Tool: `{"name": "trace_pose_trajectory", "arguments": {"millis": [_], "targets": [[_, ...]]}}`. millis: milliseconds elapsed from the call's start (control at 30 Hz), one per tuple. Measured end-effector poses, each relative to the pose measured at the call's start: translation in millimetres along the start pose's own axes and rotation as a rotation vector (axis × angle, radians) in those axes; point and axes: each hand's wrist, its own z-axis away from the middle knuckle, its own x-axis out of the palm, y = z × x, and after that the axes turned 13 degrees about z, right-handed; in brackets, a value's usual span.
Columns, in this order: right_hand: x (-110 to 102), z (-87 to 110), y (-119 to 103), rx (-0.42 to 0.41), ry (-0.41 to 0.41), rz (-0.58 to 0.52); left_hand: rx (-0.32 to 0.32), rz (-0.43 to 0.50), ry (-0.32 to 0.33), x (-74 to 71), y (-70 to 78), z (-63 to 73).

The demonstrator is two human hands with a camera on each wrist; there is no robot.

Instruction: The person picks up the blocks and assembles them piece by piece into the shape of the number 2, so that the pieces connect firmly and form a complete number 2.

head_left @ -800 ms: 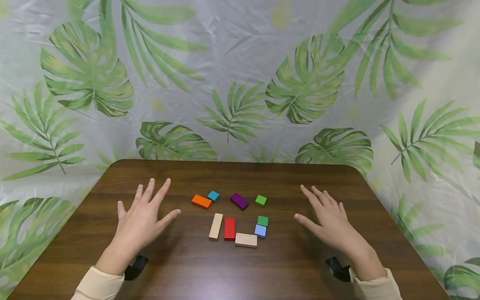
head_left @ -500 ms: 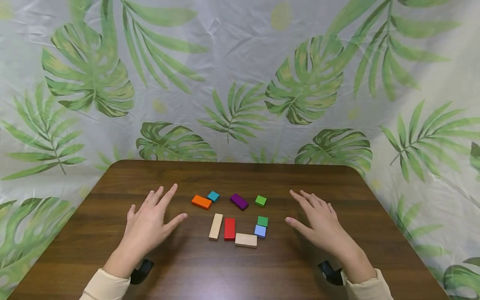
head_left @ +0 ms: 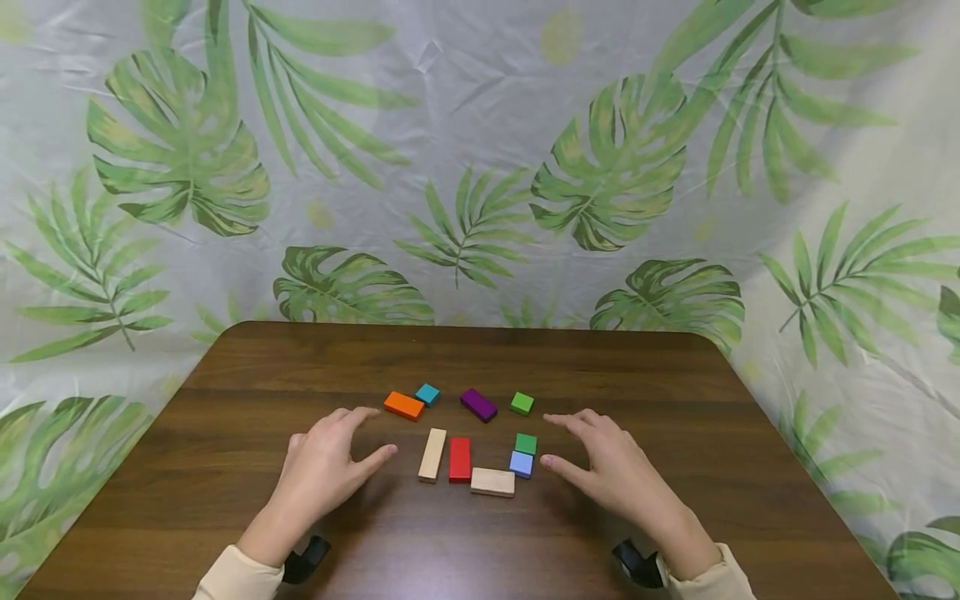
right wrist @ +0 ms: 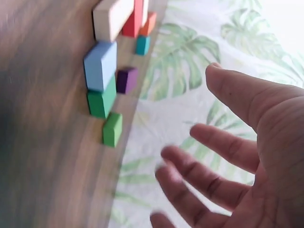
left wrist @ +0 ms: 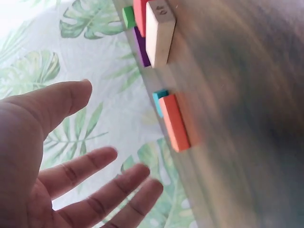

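My left hand [head_left: 322,462] hovers over the table left of the blocks, fingers spread and holding nothing. Nearest to it are the orange block [head_left: 404,406] and an upright-pointing plain wooden block [head_left: 432,455]. On the other side my right hand [head_left: 611,458] is likewise empty, its thumb and forefinger apart, close to the light blue block [head_left: 521,465] and the dark green block [head_left: 526,444], which touch. A red block [head_left: 460,460] and a second plain wooden block [head_left: 492,482] lie between the hands. Behind them are a purple block [head_left: 478,405], a teal block [head_left: 427,394] and a light green block [head_left: 522,403].
All the blocks lie on a dark brown wooden table [head_left: 480,550] with rounded far corners. Beyond its far edge hangs a pale curtain [head_left: 480,125] printed with green leaves. A black strap device [head_left: 307,560] sits at the left wrist, another black device [head_left: 636,564] at the right.
Both hands have moved inward toward the blocks and lower, the left one to the right and the right one to the left. The blocks have stayed in place.
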Motion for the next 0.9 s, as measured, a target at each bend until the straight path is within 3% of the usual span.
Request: {"name": "trace_pose_trajectory", "arguments": {"millis": [233, 400, 900], "targets": [[14.8, -2.6, -8.6, -0.093, -0.084, -0.21, -0.06, 0.128, -0.056, 15.2, 1.2, 0.7], [26.0, -1.9, -13.4, -0.114, -0.127, -0.272, -0.108, 0.215, -0.087, 26.9, 3.1, 1.3], [40.9, -5.9, -21.6, -0.131, -0.185, -0.32, -0.118, 0.223, -0.123, 49.6, 10.3, 0.0]]}}
